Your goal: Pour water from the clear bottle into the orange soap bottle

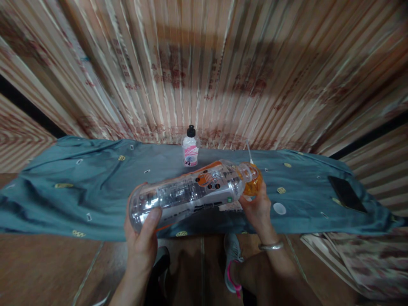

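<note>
A large clear plastic bottle [178, 193] with an orange-and-white label lies tilted across the middle, its neck up to the right. My left hand [143, 233] is closed around its base, thumb on the near side. My right hand [257, 210], with a bangle on the wrist, is closed at a small container of orange liquid [254, 180], directly by the large bottle's neck. That neck partly covers the container, and whether the two touch is unclear. A thin whitish stick [249, 153] rises behind the container. The large bottle looks see-through, with no coloured liquid visible in it.
A small clear bottle [190, 148] with a black cap and pink label stands at the back of the cloth-covered table [105, 187]. On the right are a round white cap-like disc [279, 208] and a dark phone [347, 194]. A patterned curtain [204, 76] hangs behind.
</note>
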Tool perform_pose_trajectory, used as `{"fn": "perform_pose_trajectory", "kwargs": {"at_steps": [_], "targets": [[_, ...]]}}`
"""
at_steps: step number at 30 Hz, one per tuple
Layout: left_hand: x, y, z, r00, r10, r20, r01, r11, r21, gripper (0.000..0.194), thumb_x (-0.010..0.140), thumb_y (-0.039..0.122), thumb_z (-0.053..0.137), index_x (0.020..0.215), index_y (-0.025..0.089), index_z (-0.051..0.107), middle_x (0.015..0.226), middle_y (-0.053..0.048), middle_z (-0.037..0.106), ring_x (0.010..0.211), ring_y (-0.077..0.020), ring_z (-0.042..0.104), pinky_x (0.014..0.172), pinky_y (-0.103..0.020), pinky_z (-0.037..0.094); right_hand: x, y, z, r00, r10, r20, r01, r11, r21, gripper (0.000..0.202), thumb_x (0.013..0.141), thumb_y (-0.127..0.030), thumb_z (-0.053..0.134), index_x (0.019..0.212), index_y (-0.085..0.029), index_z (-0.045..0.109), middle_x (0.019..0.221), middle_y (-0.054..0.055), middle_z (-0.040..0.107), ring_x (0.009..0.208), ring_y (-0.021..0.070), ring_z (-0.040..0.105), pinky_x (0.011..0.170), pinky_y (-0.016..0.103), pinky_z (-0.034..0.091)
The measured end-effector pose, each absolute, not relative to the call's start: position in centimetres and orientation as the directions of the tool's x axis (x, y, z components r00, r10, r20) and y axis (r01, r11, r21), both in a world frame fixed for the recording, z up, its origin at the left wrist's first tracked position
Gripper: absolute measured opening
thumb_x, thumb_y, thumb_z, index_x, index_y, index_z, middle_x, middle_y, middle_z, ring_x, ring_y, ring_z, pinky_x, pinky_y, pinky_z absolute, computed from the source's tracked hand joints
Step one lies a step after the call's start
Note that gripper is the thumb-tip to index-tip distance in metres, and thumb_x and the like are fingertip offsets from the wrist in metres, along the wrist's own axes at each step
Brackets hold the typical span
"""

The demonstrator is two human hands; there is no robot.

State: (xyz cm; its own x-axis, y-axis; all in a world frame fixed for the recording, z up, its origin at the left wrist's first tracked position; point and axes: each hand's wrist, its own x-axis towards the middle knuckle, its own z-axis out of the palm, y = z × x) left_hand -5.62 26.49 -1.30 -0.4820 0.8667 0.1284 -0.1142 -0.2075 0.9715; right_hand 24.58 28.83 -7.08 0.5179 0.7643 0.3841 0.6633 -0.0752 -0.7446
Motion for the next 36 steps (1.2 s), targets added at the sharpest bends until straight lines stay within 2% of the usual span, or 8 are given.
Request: {"fn": "perform_pose_trajectory", "kwargs": {"at_steps": [5,12,17,23,29,36], "targets": [[-5.5,26.5,-1.1,-0.469,0.879,0.08,-0.237,-0.213,0.948,0.072,0.068,0.056,0.099,0.128,0.025,0.077,0.123,-0.007,0.077,0.123,-0.0373,0.069,0.128,-0.059,0.04,24.3,28.7,-6.7,0.523,0.761,0.383,0.661,-0.08,-0.746,0.097,0.082,-0.072,0.076,0.157,-0.015,0.054,0.138,0.022,0.081,0.122,0.0405,0.081,0.102,0.055,0.067],[-5.2,26.6,-0.7,-0.499,0.863,0.083,-0.201,-0.209,0.957,0.074,0.063,0.062,0.098,0.124,0.026,0.077,0.117,-0.007,0.077,0.115,-0.0368,0.071,0.117,-0.055,0.049,24.6,28.8,-7.2,0.518,0.76,0.393,0.67,-0.074,-0.739,0.099,0.081,-0.073,0.077,0.158,-0.016,0.053,0.138,0.021,0.081,0.121,0.0396,0.082,0.101,0.054,0.067],[-5.4,26.5,-0.9,-0.461,0.882,0.103,-0.206,-0.22,0.954,0.07,0.07,0.059,0.097,0.128,0.025,0.076,0.121,-0.007,0.077,0.121,-0.0368,0.07,0.122,-0.055,0.046,24.7,28.8,-7.2,0.519,0.762,0.387,0.672,-0.085,-0.735,0.101,0.081,-0.076,0.077,0.159,-0.017,0.053,0.138,0.02,0.081,0.12,0.0393,0.082,0.101,0.054,0.068],[-5.1,26.6,-0.5,-0.496,0.868,0.031,-0.274,-0.19,0.943,0.077,0.058,0.059,0.103,0.123,0.025,0.076,0.115,-0.006,0.077,0.116,-0.0366,0.07,0.122,-0.058,0.045,24.2,28.7,-6.4,0.531,0.768,0.359,0.634,-0.078,-0.769,0.104,0.079,-0.081,0.075,0.157,-0.015,0.055,0.138,0.023,0.081,0.123,0.0419,0.081,0.103,0.056,0.067],[-5.2,26.5,-0.6,-0.469,0.881,0.062,-0.231,-0.19,0.954,0.076,0.065,0.059,0.099,0.128,0.026,0.073,0.119,-0.008,0.076,0.119,-0.0378,0.071,0.121,-0.058,0.047,24.4,28.8,-6.8,0.524,0.766,0.373,0.66,-0.088,-0.746,0.1,0.081,-0.079,0.074,0.157,-0.016,0.055,0.139,0.021,0.081,0.123,0.0397,0.081,0.103,0.054,0.067],[-4.9,26.5,-0.3,-0.488,0.872,0.044,-0.257,-0.192,0.947,0.08,0.06,0.06,0.101,0.126,0.025,0.074,0.117,-0.007,0.076,0.119,-0.0371,0.071,0.123,-0.058,0.044,24.5,28.8,-7.1,0.529,0.754,0.388,0.661,-0.08,-0.746,0.102,0.081,-0.076,0.076,0.158,-0.013,0.054,0.137,0.023,0.081,0.121,0.0412,0.082,0.101,0.056,0.067]]}}
